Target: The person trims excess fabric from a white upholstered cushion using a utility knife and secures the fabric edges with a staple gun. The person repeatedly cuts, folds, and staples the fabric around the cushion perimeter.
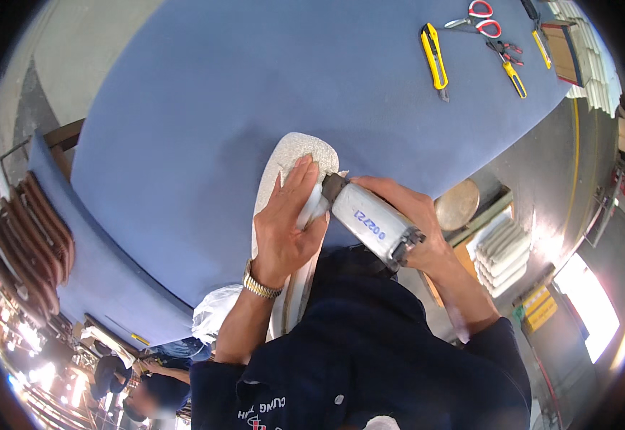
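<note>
A long padded piece (269, 175) in pale speckled fabric lies at the blue tabletop's near edge, its rounded end pointing away from me. On top of it rests my left hand (283, 229), fingers stretched out flat over the fabric and thumb apart. Whitish material (314, 204) shows between thumb and forefinger. My right hand (420, 215) is closed around a silver tool with dark ends that looks like a staple gun (370, 218). Its dark front end meets the piece's right side, close to my left fingertips; the exact contact point is hidden.
A yellow utility knife (434, 57), red-handled scissors (481, 20) and pliers (502, 54) with a yellow-handled tool (514, 79) lie far right on the table. Brown curved parts (29, 244) are stacked left, white pads (502, 254) right. Another person (158, 390) is at lower left.
</note>
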### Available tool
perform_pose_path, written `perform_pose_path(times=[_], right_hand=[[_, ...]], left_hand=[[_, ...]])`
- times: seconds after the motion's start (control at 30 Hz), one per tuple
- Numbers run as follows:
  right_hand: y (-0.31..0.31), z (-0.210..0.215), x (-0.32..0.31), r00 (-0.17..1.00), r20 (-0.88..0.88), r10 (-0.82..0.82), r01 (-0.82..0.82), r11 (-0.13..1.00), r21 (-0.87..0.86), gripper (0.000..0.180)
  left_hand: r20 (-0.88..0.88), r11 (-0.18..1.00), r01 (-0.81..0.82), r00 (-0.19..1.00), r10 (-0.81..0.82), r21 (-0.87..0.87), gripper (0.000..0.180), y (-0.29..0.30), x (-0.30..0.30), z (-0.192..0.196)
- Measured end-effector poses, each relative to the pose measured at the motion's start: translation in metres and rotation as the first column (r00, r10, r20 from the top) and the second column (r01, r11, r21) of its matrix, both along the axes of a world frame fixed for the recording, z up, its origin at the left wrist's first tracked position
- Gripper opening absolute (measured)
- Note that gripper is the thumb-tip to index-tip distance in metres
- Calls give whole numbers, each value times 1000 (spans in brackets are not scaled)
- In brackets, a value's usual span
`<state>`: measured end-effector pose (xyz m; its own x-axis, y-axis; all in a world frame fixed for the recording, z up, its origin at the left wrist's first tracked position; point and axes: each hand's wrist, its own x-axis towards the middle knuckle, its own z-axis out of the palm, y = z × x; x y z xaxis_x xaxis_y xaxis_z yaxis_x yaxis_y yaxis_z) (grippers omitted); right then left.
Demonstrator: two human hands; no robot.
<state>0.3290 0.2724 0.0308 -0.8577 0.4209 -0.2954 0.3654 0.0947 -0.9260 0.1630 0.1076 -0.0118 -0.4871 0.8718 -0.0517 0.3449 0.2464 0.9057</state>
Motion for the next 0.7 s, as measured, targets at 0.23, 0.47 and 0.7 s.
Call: perform_pose_path(times=[0.23,0.47,0.7], right_hand=[[-15,-7,20,968,-228,-108,135,985,109,69],[-21,-5,42,930,-285,-230,276,952,133,65],[-22,-12,26,922,-347,-173,229,965,125,66]], left_hand=[[-302,999,-31,953,33,10,60,-7,16,11],[-483,999,-28,875,40,32,47,-10,24,11],[-520,998,-25,853,50,56,35,-9,26,9]])
